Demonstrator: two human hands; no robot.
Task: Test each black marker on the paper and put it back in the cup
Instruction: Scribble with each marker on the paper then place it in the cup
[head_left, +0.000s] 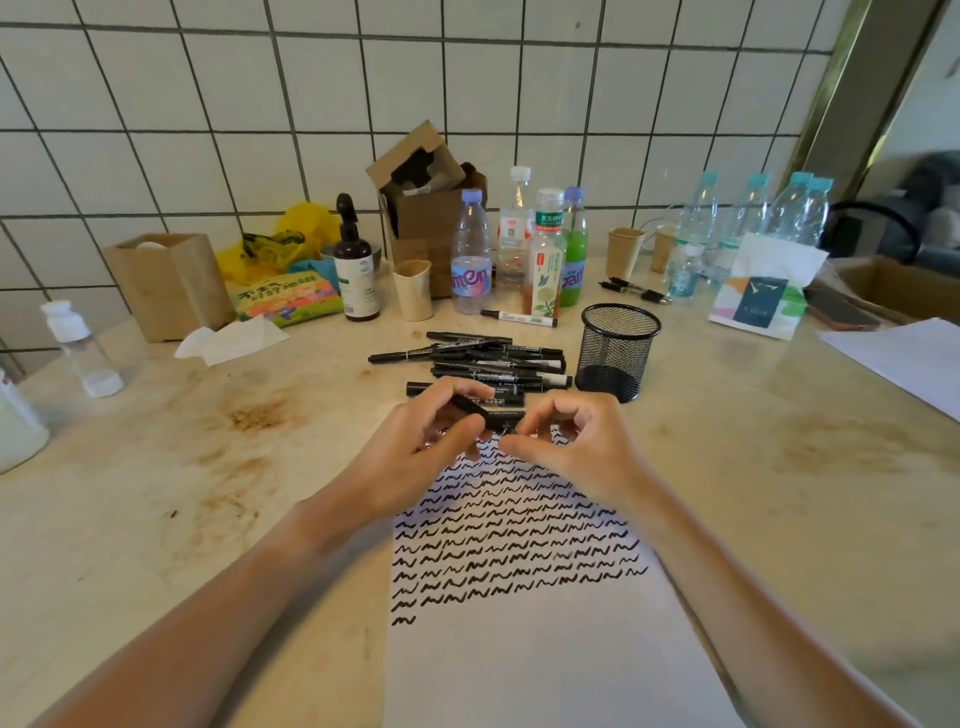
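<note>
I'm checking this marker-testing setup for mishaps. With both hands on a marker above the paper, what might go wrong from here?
1. Both hands, left hand and right hand, grip one marker just in front of the loose pile of markers; a jerk when the cap comes off may scatter them.
2. The mesh cup stands close behind the right hand and might get knocked.
3. The paper is not held down, so it may slide while writing.

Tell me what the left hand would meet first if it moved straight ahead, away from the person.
Probably the pile of markers lying just beyond the left hand, though depth is unclear.
</note>
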